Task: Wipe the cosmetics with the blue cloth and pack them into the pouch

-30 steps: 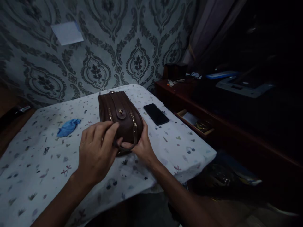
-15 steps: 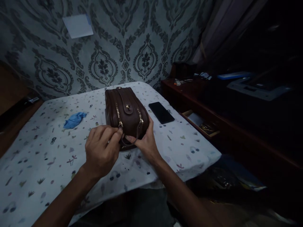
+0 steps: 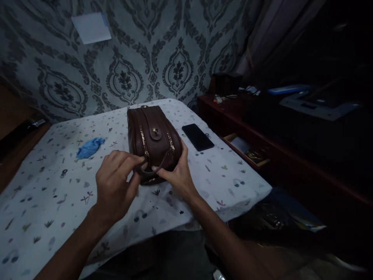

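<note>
A dark brown leather bag (image 3: pixel 159 149) with two gold zippers and a gold-studded flap lies on the table. At its near end, a thin leather strap (image 3: pixel 148 171) runs between the two zipper pulls. The thumb and fingers of my left hand (image 3: pixel 116 182) pinch this strap near the left zipper. My right hand (image 3: pixel 180 175) is wrapped round the bag's near right corner, its thumb on the near end by the strap. The right fingers are partly hidden behind the bag's side.
The patterned tablecloth (image 3: pixel 96 186) also bears a crumpled blue cloth (image 3: pixel 91 148) at left and a black phone (image 3: pixel 197 137) right of the bag. Beyond the table's right edge stands a dark red desk with a half-open drawer (image 3: pixel 247 151). A patterned wall rises behind.
My left hand has drawn slightly left and toward me, pulling the strap to the left. My right hand keeps its hold on the bag's corner.
</note>
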A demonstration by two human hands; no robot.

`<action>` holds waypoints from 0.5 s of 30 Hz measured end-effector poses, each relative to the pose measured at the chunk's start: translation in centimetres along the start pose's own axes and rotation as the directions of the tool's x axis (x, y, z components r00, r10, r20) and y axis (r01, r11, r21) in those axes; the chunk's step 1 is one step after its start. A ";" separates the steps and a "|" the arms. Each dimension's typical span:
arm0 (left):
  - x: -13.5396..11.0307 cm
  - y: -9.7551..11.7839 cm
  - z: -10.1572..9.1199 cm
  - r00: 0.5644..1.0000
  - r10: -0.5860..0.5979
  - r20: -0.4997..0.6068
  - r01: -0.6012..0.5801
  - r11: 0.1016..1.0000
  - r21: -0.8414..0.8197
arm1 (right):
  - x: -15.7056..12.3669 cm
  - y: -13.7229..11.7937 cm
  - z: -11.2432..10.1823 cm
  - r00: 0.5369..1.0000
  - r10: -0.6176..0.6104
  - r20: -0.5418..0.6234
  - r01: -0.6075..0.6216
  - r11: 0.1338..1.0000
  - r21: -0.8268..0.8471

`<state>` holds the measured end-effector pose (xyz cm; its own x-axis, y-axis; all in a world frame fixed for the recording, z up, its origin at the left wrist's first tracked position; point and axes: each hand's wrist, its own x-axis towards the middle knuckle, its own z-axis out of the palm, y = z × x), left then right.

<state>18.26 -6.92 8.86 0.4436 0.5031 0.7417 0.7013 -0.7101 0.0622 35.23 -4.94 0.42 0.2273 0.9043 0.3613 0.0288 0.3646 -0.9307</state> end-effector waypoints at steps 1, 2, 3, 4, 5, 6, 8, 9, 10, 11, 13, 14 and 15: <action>0.2 0.0 -0.2 1.000 -0.029 0.006 0.029 0.999 -0.027 | 0.0 -0.1 0.1 1.000 0.001 -0.012 -0.001 1.000 -0.009; 0.5 0.0 -0.4 0.998 -0.054 0.014 0.054 0.997 -0.053 | 0.0 -0.1 0.2 1.000 0.000 -0.028 -0.001 1.000 -0.015; 0.7 0.1 -0.6 0.997 -0.076 0.024 0.078 0.994 -0.079 | 0.0 -0.2 0.4 0.999 -0.003 -0.044 0.002 1.000 -0.021; 0.9 0.1 -0.7 0.995 -0.096 0.031 0.099 0.989 -0.108 | 0.1 -0.3 0.6 0.998 -0.009 -0.059 0.007 1.000 -0.029; 1.1 0.1 -0.8 0.992 -0.117 0.038 0.121 0.983 -0.137 | 0.2 -0.4 0.8 0.997 -0.016 -0.071 0.013 0.999 -0.041; 1.2 0.1 -0.8 0.990 -0.135 0.043 0.140 0.977 -0.163 | 0.3 -0.4 0.9 0.996 -0.023 -0.081 0.019 0.998 -0.055; 1.3 -0.1 -0.6 0.987 -0.156 0.048 0.163 0.967 -0.198 | 0.5 -0.5 1.1 0.995 -0.031 -0.095 0.023 0.996 -0.083; 1.2 -0.2 -0.4 0.986 -0.158 0.048 0.165 0.965 -0.204 | 0.5 -0.6 1.1 0.995 -0.028 -0.100 0.019 0.996 -0.093; 1.1 -0.4 -0.2 0.986 -0.160 0.050 0.166 0.967 -0.194 | 0.6 -0.6 1.1 0.994 -0.024 -0.105 0.013 0.995 -0.101; 0.9 -0.6 0.1 0.985 -0.162 0.057 0.170 0.971 -0.169 | 0.6 -0.7 1.1 0.994 -0.021 -0.108 0.009 0.994 -0.109; 0.4 -1.1 0.7 0.980 -0.180 0.082 0.187 0.979 -0.086 | 0.4 -0.7 0.9 0.993 -0.028 -0.112 0.014 0.992 -0.127; 0.1 -1.3 1.0 0.975 -0.199 0.096 0.204 0.978 -0.050 | 0.4 -0.8 0.9 0.993 -0.036 -0.109 0.021 0.991 -0.135; -0.2 -1.4 1.3 0.970 -0.218 0.108 0.223 0.974 -0.033 | 0.3 -0.7 0.8 0.994 -0.044 -0.103 0.029 0.990 -0.140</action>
<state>17.88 -5.35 7.73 0.3375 0.6964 0.6333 0.7638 -0.5958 0.2481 34.52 -4.75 1.26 0.3249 0.8599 0.3937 0.1716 0.3558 -0.9187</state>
